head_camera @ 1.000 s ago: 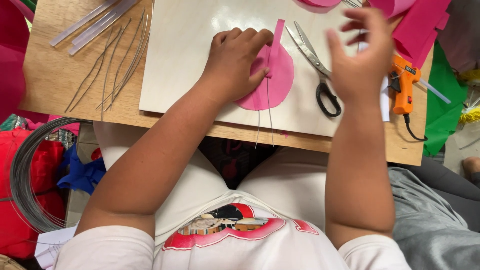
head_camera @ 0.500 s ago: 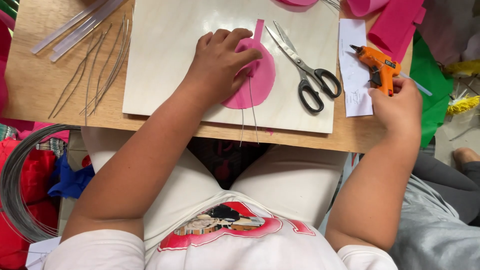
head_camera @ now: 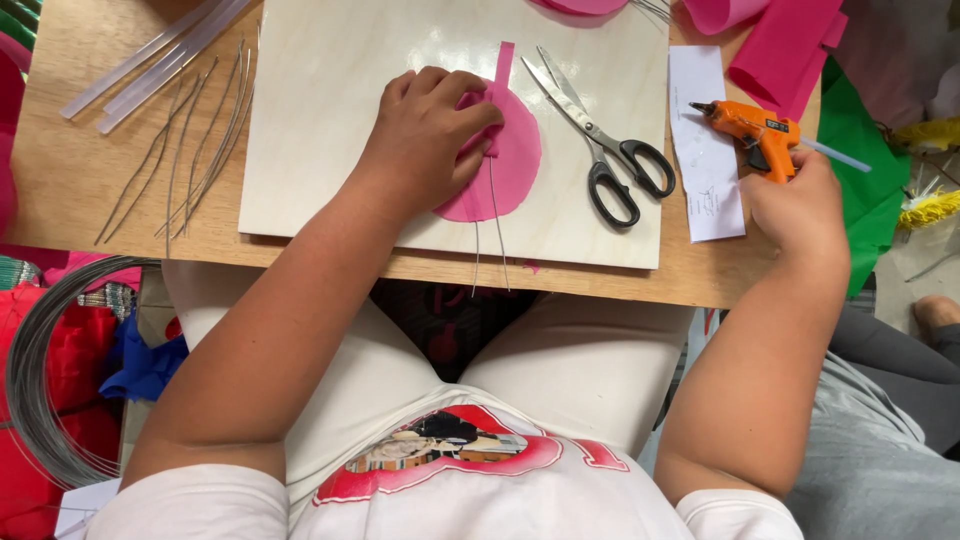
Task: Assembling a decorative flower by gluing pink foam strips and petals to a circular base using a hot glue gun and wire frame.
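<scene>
Left hand point(head_camera: 425, 135) hides pink petal point(head_camera: 510, 160) (partly).
</scene>
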